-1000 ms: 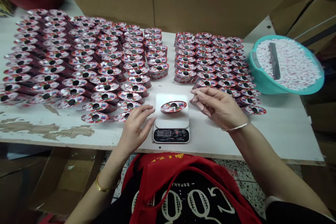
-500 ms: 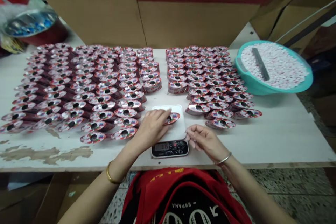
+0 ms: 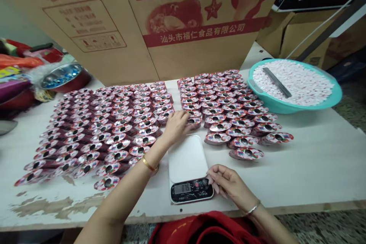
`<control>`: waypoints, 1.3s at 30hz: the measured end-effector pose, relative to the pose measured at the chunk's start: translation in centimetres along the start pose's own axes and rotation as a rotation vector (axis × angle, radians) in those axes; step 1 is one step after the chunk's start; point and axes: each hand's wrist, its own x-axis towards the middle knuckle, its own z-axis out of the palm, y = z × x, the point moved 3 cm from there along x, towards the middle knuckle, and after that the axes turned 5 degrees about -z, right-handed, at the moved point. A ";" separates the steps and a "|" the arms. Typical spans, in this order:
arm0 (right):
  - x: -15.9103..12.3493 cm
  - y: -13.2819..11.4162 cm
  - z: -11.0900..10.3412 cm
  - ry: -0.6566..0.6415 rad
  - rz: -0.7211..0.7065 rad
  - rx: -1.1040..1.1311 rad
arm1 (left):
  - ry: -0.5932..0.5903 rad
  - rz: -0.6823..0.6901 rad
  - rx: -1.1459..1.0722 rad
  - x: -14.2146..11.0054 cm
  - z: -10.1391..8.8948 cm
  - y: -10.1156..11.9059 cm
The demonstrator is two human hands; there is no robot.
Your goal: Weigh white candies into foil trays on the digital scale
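My left hand (image 3: 176, 125) reaches past the scale, fingers closed round a small red-and-white packet (image 3: 194, 122) with an oval open top. That packet stands at the near end of a row of similar upright packets (image 3: 217, 137). Below my left wrist lies a white digital kitchen scale (image 3: 187, 160), its pan bare and its display lit with what looks like 075. Beside the scale's front right corner is my right hand (image 3: 225, 183), thumb and fingers pinched together. Something small and pale may be in them, but I cannot make it out.
Several rows of the same packets (image 3: 117, 145) fill the table's left side. At the right stands a turquoise basin (image 3: 294, 108) of small white pieces, with a grey flat bar (image 3: 276, 82) on top. A large cardboard box (image 3: 114, 65) blocks the back; a metal bowl (image 3: 73, 84) stands far left.
My left hand has lifted the packet off the scale pan and carried it forward to the row behind. My right hand stays by the scale. The view has tilted up.
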 end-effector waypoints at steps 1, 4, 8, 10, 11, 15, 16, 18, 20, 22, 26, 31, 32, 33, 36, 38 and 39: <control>0.1 0.0 -0.4 0.023 -0.001 0.003 | 0.042 -0.053 0.022 -0.2 -0.4 -1.0; 0.5 0.2 -1.7 0.127 -0.021 0.024 | 0.145 -0.226 0.152 -0.6 -1.2 -4.1; 0.9 0.7 -2.5 0.184 -0.031 0.061 | 0.088 -0.226 0.228 -0.8 -1.1 -5.9; 0.8 0.9 -2.5 0.194 -0.029 0.096 | 0.065 -0.205 0.212 -1.2 -1.8 -5.5; 0.7 0.9 -2.6 0.205 -0.027 0.113 | 0.062 -0.193 0.192 -1.6 -2.4 -5.0; -0.3 0.5 -2.7 0.245 -0.021 0.154 | -0.005 -0.066 0.025 -4.5 -5.6 -1.1; -0.5 0.3 -2.7 0.243 -0.019 0.154 | -0.042 -0.021 -0.013 -5.4 -6.3 0.1; -0.9 0.0 -2.7 0.222 -0.009 0.140 | -0.115 0.042 -0.052 -7.1 -6.8 2.5; -1.0 -0.5 -2.6 0.193 -0.005 0.108 | -0.173 0.055 -0.060 -8.5 -6.5 4.3; -1.1 -1.0 -2.3 0.161 -0.020 0.073 | -0.204 0.033 -0.076 -9.4 -5.7 5.2; -0.8 -2.4 -1.6 0.065 -0.084 -0.025 | -0.146 -0.001 -0.182 -10.7 -5.1 4.8; -0.3 -5.7 0.2 -0.046 -0.188 -0.324 | 0.049 -0.126 -0.272 -13.1 -7.2 2.4; -0.1 -6.6 0.7 -0.056 -0.238 -0.402 | 0.080 -0.155 -0.291 -13.8 -7.6 1.9; 0.1 -7.5 1.3 -0.064 -0.300 -0.489 | 0.101 -0.184 -0.309 -14.5 -7.9 1.6; 1.0 -10.0 3.4 -0.087 -0.483 -0.770 | 0.116 -0.263 -0.346 -16.5 -8.0 0.8; 1.6 -11.0 4.7 -0.113 -0.554 -0.909 | 0.131 -0.294 -0.365 -17.7 -7.9 0.5; 1.9 -11.3 5.1 -0.124 -0.573 -0.957 | 0.143 -0.305 -0.375 -18.2 -7.8 0.4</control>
